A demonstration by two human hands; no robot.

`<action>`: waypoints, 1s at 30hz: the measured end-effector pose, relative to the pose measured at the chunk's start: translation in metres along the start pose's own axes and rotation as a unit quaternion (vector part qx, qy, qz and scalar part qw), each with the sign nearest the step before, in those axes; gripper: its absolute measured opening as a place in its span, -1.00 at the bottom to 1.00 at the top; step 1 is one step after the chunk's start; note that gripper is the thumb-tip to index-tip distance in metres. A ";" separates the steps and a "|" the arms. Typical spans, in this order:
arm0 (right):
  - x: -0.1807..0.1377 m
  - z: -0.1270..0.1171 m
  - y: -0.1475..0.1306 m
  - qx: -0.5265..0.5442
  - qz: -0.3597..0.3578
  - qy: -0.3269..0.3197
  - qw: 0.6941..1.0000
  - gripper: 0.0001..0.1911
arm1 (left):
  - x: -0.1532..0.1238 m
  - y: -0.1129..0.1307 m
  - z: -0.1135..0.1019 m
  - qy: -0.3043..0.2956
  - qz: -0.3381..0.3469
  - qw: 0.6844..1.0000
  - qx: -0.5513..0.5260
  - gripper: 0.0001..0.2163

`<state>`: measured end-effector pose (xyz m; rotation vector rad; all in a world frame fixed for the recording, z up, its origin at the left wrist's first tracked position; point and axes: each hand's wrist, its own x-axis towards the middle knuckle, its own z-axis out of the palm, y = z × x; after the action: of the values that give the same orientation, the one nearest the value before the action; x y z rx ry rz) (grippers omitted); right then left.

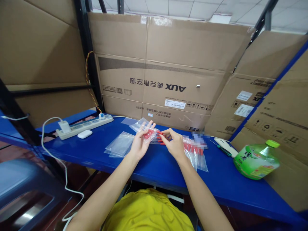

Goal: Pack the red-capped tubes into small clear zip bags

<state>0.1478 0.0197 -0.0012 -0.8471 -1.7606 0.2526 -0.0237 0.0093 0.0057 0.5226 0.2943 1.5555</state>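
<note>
My left hand (141,141) cradles a small clear plastic bag (141,127) with small red pieces (148,133) inside it, fingers curled under the bag. My right hand (173,142) pinches several red pieces (160,137) at the bag's mouth, fingers closed on them. Both hands hover just above the blue table (154,163). A stack of empty clear bags (119,145) lies left of my left hand. Filled bags with red pieces (196,152) lie right of my right hand.
A white power strip (84,127) with a plugged charger (64,126) and a white earbud case (84,134) sit at the back left. A green drink bottle (257,160) lies on its side at the right, near a white tool (225,147). Cardboard sheets (168,70) wall the back.
</note>
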 end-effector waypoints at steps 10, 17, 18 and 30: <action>-0.001 0.003 -0.005 0.003 -0.019 -0.023 1.000 -0.92 | 0.002 -0.001 0.000 -0.001 -0.021 1.000 0.022 -0.22; 0.001 0.004 0.002 0.059 0.039 -0.035 0.997 -0.77 | -0.002 0.000 0.004 -0.006 -0.055 0.998 0.021 -0.30; 0.001 0.004 0.002 0.061 0.033 -0.041 0.997 -0.81 | -0.001 0.000 0.003 -0.007 -0.058 0.998 0.020 -0.31; -0.001 0.001 -0.013 0.073 -0.025 -0.049 0.996 -0.92 | 0.012 -0.006 -0.015 0.086 -0.037 0.990 0.106 -0.51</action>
<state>0.1420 0.0098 0.0045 -0.6934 -1.8283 0.3905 -0.0254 0.0238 -0.0080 0.5361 0.6106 1.5080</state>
